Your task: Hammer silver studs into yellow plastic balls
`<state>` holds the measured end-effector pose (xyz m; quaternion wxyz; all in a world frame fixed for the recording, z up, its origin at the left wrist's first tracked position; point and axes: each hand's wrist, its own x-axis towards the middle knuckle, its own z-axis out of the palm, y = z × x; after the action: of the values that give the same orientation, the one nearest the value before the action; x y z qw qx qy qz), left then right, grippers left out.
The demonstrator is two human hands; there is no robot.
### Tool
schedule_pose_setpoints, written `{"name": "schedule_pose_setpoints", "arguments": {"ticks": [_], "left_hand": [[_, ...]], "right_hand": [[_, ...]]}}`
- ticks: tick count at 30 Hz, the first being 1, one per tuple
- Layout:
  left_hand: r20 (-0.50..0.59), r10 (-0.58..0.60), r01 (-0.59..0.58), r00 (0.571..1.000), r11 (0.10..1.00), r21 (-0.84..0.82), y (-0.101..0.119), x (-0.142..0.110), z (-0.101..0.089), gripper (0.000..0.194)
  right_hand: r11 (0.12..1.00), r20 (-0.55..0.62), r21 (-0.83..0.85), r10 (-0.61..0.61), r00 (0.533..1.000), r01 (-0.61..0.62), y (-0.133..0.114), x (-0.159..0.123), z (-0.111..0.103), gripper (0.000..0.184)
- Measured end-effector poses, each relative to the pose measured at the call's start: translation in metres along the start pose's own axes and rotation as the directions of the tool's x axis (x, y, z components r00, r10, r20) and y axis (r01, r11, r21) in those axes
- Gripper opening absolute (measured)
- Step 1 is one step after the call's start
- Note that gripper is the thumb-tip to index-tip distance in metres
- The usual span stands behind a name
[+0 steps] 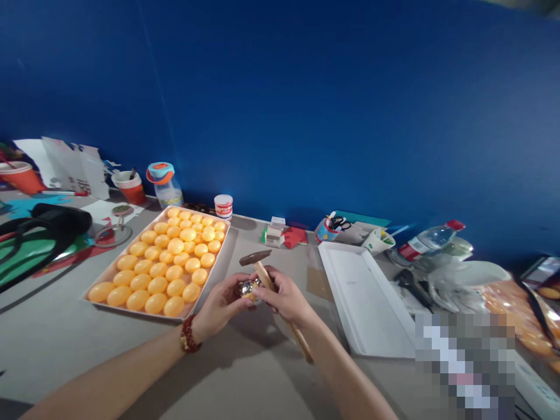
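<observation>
Above the grey matte table (pixel 65 344), pinching a shiny silver ball (pixel 248 289) in the left hand (pixel 224 302); gripping a dark-headed, wooden-handled hammer (pixel 255 257) in the right hand (pixel 287 296). Apparently steadying the ball with both thumbs; probably requiring firm support next.

The light is moderate and uneven: the blue wall (pixel 280 105) falls off to a deep, dark tone at the top and glows brighter lower down. Small white highlights sit on the orange balls (pixel 157 269), and sharper glints break up the shiny ball (pixel 248 288). Soft, overlapping shadows spread over the grey table (pixel 262 379) below the hands. Wide-angle distortion stretches things toward the sides, and the bottle (pixel 426 240) leans outward. Fine detail is soft throughout, smeared most near the side edges. A pixelated block (pixel 464 367) at lower right hides whatever lies there.
</observation>
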<state>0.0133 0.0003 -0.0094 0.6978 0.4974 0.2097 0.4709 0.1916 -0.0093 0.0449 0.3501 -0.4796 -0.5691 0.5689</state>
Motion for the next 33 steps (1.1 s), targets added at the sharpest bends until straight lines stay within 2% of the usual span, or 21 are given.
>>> {"name": "schedule_pose_setpoints", "arguments": {"ticks": [9, 14, 18, 21, 25, 29, 33], "left_hand": [[0.024, -0.004, 0.005, 1.000, 1.000, -0.026, -0.001, 0.000, -0.003, 0.043], [0.004, -0.005, 0.005, 1.000, 1.000, 0.014, -0.001, 0.000, -0.002, 0.042], [-0.010, 0.042, -0.042, 0.999, 0.998, 0.038, 0.001, 0.000, 0.000, 0.048], [-0.020, 0.080, -0.079, 0.997, 0.996, 0.050, 0.002, 0.000, -0.002, 0.043], [-0.025, 0.103, -0.098, 0.994, 0.986, 0.136, 0.001, 0.001, -0.007, 0.037], [-0.017, 0.133, -0.125, 0.991, 0.962, 0.243, 0.004, 0.000, -0.010, 0.039], [-0.005, 0.168, -0.156, 0.986, 0.925, 0.346, 0.014, 0.000, -0.007, 0.029]], "right_hand": [[1.000, 0.036, 0.019, 0.019, 0.999, -0.019, -0.004, -0.002, -0.002, 0.034], [0.999, -0.004, -0.035, -0.009, 1.000, 0.009, -0.002, -0.001, -0.002, 0.033], [0.999, -0.020, -0.041, -0.035, 0.999, 0.034, -0.003, -0.001, -0.004, 0.033], [0.999, -0.027, -0.031, -0.018, 0.999, 0.017, -0.004, 0.000, -0.005, 0.035], [0.996, -0.056, -0.090, -0.006, 0.998, 0.001, -0.001, 0.003, -0.001, 0.035], [0.984, -0.054, -0.171, -0.051, 0.997, 0.041, 0.001, 0.004, 0.001, 0.031], [0.978, -0.038, -0.193, -0.088, 0.995, 0.079, -0.001, 0.002, -0.001, 0.028]]}}
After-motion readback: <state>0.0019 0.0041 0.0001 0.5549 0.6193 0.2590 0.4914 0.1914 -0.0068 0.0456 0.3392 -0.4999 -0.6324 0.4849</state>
